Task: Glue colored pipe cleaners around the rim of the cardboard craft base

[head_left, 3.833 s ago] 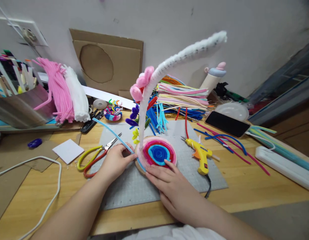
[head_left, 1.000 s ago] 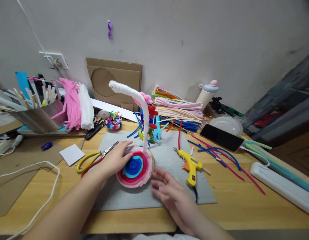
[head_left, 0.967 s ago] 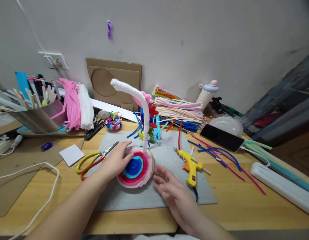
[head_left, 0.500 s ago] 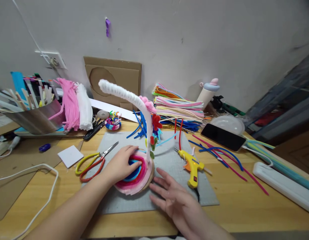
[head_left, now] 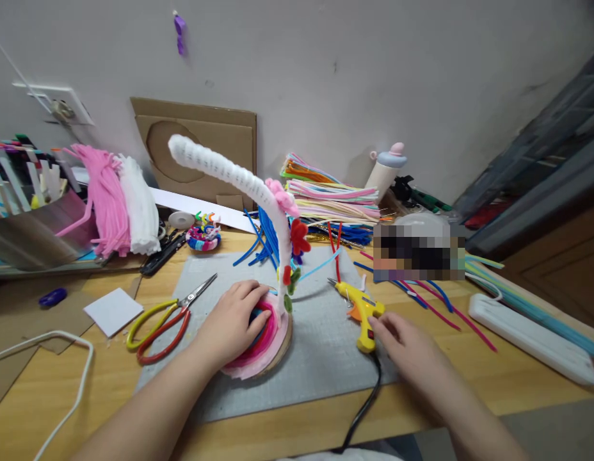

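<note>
A pipe-cleaner craft [head_left: 272,358] stands on the grey mat [head_left: 326,358]. Its round base is wound in rings of pink, red and blue, and a curved white fuzzy stem [head_left: 220,168] rises from it, with pink and red flowers and green leaves on the side. My left hand [head_left: 239,320] grips the base from the left, fingers over its top and far edge. Beside the mat's right part, my right hand [head_left: 402,342] has its fingertips at the handle of a yellow hot glue gun [head_left: 367,336]. Its fingers are slightly bent and not closed around the handle, and the gun lies on the mat.
Scissors [head_left: 165,323] with red and yellow handles lie on the left. Behind are bundled pipe cleaners [head_left: 333,195], pink and white bunches and a metal holder [head_left: 42,227]. A white power strip [head_left: 532,339] sits at right. The gun's black cord [head_left: 364,410] runs toward me.
My right hand has moved right, from beside the craft's base to the glue gun's handle. My left hand stays on the base. The view has shifted a little to the right.
</note>
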A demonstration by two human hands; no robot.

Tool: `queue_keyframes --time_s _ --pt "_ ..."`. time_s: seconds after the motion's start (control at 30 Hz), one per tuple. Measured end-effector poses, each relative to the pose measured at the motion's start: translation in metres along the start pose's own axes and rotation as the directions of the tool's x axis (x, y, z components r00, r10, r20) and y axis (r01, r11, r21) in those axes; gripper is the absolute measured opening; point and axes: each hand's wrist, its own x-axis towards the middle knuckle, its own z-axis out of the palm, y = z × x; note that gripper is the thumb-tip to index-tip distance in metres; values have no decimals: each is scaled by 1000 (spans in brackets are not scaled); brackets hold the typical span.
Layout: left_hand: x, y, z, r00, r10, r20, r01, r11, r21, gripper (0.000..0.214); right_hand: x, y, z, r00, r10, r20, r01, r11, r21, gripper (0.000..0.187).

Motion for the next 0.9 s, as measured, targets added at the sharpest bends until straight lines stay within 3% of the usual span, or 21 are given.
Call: queue_keyframes --time_s 0.1,0.17,0.37,0.47,0.53,0.6,0.63,0.7,0.8,0.87,0.9 --pt "1 0 -1 1000 23 7 -24 1000 13 33 12 -10 1 995 94 22 -88 980 -179 47" --pt "2 0 -1 999 34 11 -34 999 21 32 17 -18 5 993 116 -6 -115 976 -186 44" --pt "2 0 0 999 40 20 -41 999 33 32 26 -12 7 991 132 16 -132 991 5 21" --pt "2 -1 1 999 37 24 -38 999 33 30 15 3 -2 986 141 92 -157 967 202 23" --pt "2 -1 1 999 37 23 -38 999 32 29 2 10 -10 976 94 194 -186 823 536 28" --pt "2 0 1 999 35 17 -36 999 31 30 -14 12 -20 958 4 286 -251 490 835 33" --pt "2 0 1 999 34 13 -34 999 30 30 -22 11 -25 954 -30 298 -273 320 907 37" --pt "2 0 1 999 31 7 -32 999 29 30 -34 7 -37 962 -37 270 -265 108 958 40" --pt "2 1 1 1000 30 6 -30 999 23 30 -43 -2 -53 986 26 165 -165 5 986 44" --pt "2 1 0 1000 27 3 -27 999 18 31 -41 -6 -59 995 33 96 -98 75 992 45" --pt "2 2 0 1000 25 2 -25 1000 15 31 -38 -8 -59 998 20 68 -70 161 984 41"
